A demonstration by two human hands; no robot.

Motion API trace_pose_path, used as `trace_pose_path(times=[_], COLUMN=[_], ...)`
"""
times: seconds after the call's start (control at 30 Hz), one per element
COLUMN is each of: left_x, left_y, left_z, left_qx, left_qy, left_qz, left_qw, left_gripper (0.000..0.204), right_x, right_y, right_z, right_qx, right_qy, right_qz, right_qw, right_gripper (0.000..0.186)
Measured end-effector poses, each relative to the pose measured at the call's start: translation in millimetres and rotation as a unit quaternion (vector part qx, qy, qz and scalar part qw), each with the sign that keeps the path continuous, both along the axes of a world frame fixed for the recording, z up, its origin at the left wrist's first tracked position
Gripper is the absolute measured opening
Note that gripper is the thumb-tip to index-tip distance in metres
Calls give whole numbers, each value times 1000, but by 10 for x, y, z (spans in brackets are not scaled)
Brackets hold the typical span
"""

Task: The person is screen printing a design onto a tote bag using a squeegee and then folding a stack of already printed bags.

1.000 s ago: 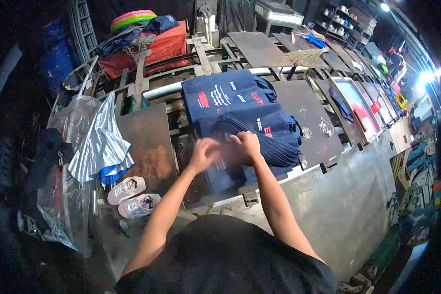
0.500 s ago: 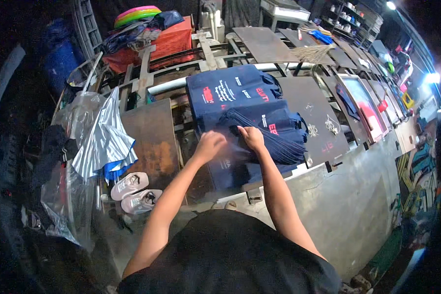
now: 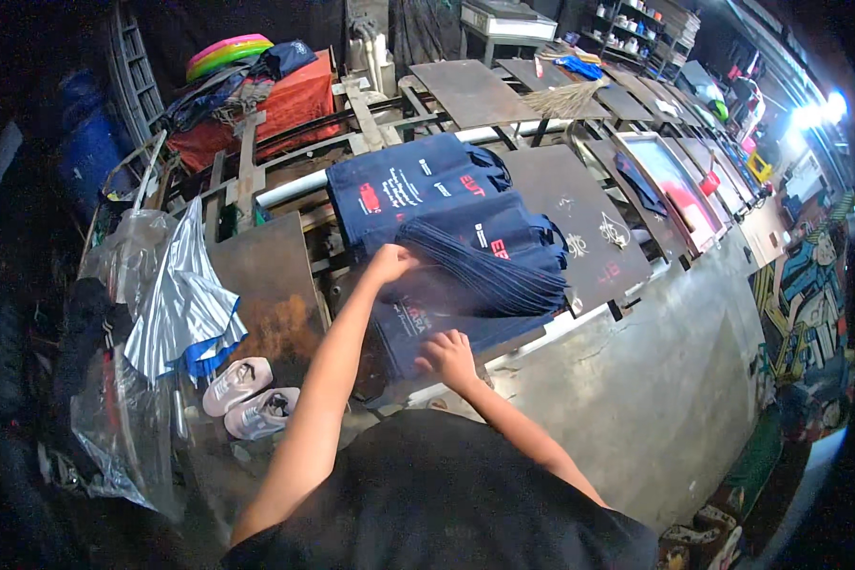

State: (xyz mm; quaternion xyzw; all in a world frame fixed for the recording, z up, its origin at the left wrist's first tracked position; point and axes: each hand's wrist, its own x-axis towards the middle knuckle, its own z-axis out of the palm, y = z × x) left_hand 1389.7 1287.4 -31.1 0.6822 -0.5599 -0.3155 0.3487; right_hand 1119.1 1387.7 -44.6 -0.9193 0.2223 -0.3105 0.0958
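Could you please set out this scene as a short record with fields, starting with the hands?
Left hand: at the left end of the fanned navy fabric stack; grip unclear
Right hand: over the nearest navy fabric, fingers loosely curled; contact unclear
Behind the stack: printed navy bags, handles toward the right
Left side: silver cloth with blue underside; pale shoes
Right side: framed panel, partly pink
Farther back: straw broom

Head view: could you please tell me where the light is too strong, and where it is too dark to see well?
Head view: glare flares around the lamp at upper right; head view: the grey floor and silver sheet shine; head view: the far left edge sinks into black, hiding detail.
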Motion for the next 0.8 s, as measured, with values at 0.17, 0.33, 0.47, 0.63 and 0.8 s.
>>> trace_pose_path(times=[0.17, 0.33, 0.47, 0.63, 0.8], left_x=[-20, -143, -332, -313, -390], left_y=[65, 270, 764, 1655, 1661], left_z=[-15, -41, -13, -269, -296], left_qx=[-19, -83, -230, -160, -140], left_qy=[0, 26, 111, -112, -160], left_qz=[23, 107, 136, -147, -72], left_qw=[1000, 990, 957, 970, 975], left_gripper=[27, 26, 24, 39, 22], right_x=[180, 537, 601, 717, 729], right_y=[-246, -968, -1391, -1406, -1395], right_z=[4, 412, 314, 372, 389], right_qx=[-50, -147, 21, 69, 60], right_qy=[46, 9, 97, 84, 101], right_qz=[12, -126, -142, -136, -146], right_qw=[998, 981, 985, 985, 982], right_gripper=[26, 31, 40, 43, 44])
